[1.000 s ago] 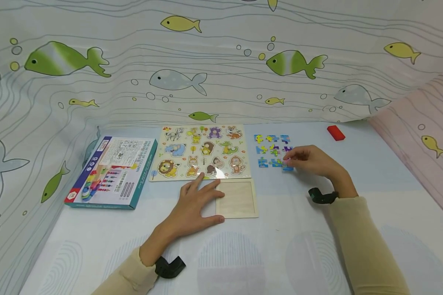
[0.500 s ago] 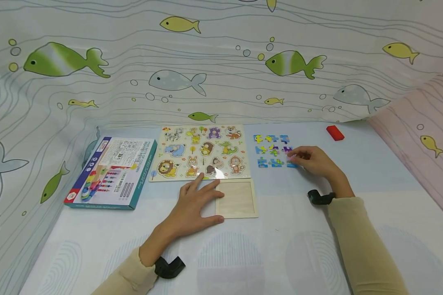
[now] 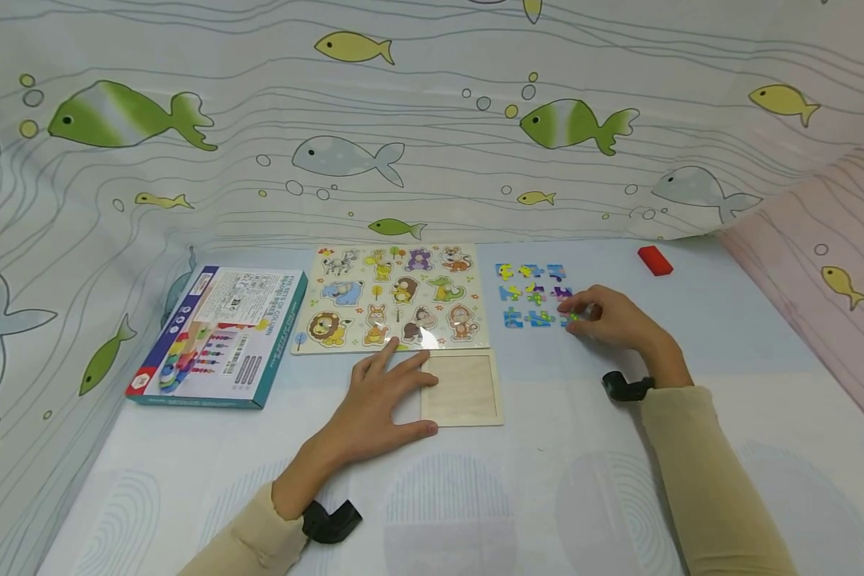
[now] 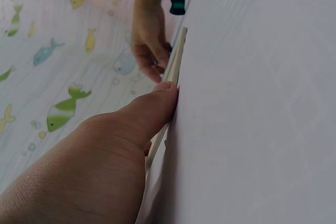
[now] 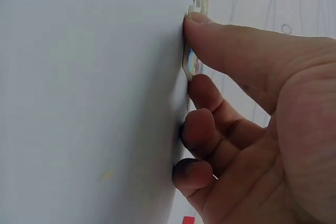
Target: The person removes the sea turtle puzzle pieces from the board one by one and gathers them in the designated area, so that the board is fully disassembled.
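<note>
Small blue jigsaw pieces [image 3: 540, 318] lie in rows on the table at the right of the head view. At the lower right corner of these rows my right hand [image 3: 619, 318] holds a jigsaw piece [image 5: 188, 59] between thumb and index finger, its face partly covered. The other fingertips rest on the table beside it. My left hand [image 3: 378, 408] lies with fingers spread at the left side of a shallow wooden puzzle tray [image 3: 499, 392]. In the left wrist view its thumb touches the edge of the tray [image 4: 179, 56].
An animal picture board [image 3: 396, 268] lies behind the tray. To its left is a flat boxed toy [image 3: 241, 352]. A red block [image 3: 655, 260] sits at the back right. A fish-printed sheet [image 3: 439, 120] rises behind the table.
The lower right jigsaw piece has slid slightly right and away, into line with its row, under my right hand. My right thumb and index finger are now spread a little wider. My left hand stays put.
</note>
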`<state>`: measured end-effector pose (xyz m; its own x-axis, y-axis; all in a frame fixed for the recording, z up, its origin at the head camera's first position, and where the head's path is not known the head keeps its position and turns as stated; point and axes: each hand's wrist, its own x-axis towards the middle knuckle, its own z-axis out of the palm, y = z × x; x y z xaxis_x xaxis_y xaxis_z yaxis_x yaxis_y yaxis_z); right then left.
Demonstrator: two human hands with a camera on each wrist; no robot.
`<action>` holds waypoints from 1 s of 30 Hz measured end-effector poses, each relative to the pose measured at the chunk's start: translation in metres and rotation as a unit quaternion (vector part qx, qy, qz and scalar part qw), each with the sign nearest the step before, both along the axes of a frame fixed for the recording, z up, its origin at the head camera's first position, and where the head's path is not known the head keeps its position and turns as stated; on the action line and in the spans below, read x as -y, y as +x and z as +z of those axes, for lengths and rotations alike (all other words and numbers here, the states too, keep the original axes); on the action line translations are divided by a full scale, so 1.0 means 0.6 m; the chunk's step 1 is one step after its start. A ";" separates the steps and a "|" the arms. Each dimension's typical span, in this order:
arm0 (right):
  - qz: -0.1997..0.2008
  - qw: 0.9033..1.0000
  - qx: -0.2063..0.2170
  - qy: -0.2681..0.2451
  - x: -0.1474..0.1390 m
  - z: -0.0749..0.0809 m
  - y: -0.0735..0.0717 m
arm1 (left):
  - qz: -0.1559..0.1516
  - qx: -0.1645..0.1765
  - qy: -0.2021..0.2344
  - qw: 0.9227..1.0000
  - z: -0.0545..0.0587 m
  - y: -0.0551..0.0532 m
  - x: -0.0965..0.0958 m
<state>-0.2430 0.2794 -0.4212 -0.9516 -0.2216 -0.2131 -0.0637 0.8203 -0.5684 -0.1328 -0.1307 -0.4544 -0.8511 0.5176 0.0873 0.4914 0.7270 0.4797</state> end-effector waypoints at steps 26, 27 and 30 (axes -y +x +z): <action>-0.001 1.000 -0.011 -0.010 0.000 0.002 -0.004 | -0.001 -0.002 0.010 1.000 0.009 0.001 -0.001; -0.001 1.000 -0.010 -0.009 -0.001 0.000 -0.004 | -0.002 -0.002 0.011 1.000 0.007 0.002 -0.001; 0.000 1.000 -0.008 -0.010 0.000 -0.002 -0.002 | -0.004 -0.007 0.015 1.000 0.002 0.004 -0.001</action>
